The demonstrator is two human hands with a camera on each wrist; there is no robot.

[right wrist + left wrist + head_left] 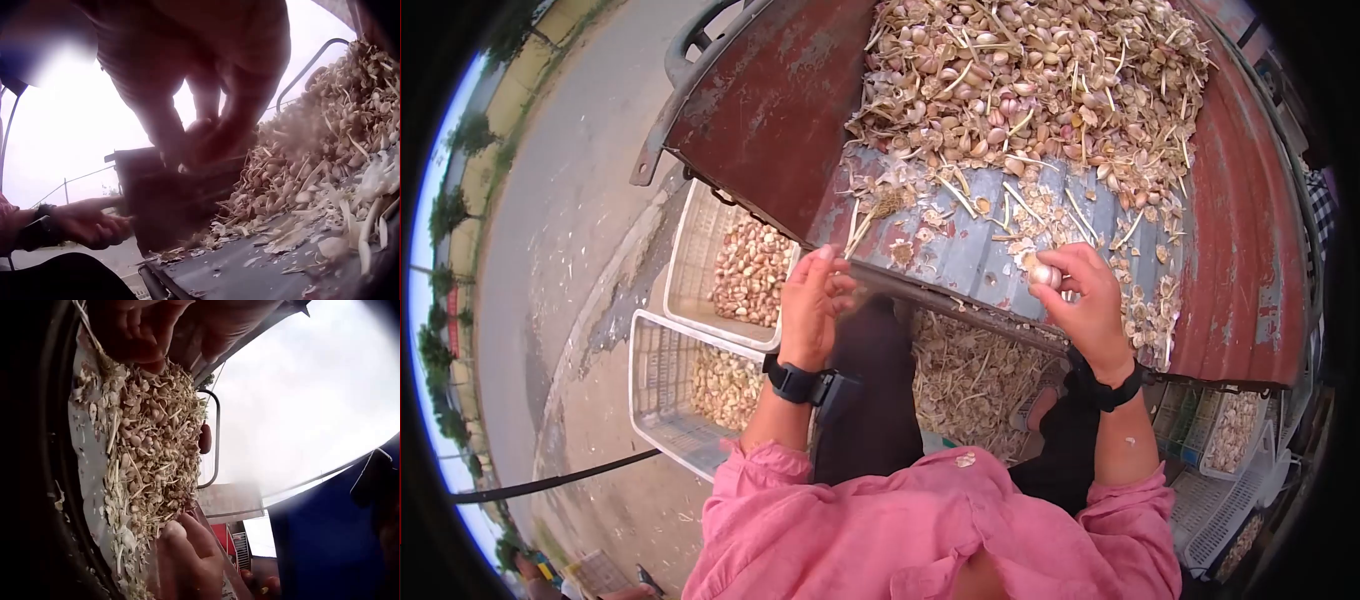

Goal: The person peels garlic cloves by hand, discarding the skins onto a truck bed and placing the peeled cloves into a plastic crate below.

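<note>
My right hand (1090, 300) pinches a pale garlic bulb (1045, 274) between thumb and fingers, over the front part of the metal bed. In the left wrist view the same bulb (174, 530) shows at the fingertips. My left hand (808, 308) is at the bed's front left edge, its fingers loosely bent and holding nothing. Close by its fingertips lies a dry garlic stalk with roots (887, 205). Beyond both hands, a large heap of garlic cloves (1020, 95) mixed with stems and husks covers the back of the bed.
The bed has a red side wall (765, 110) on the left and another red wall (1250, 260) on the right. Two white crates (672, 265) with cloves stand on the ground at left. Husks and stalks (970, 375) pile up below the bed, between the person's legs.
</note>
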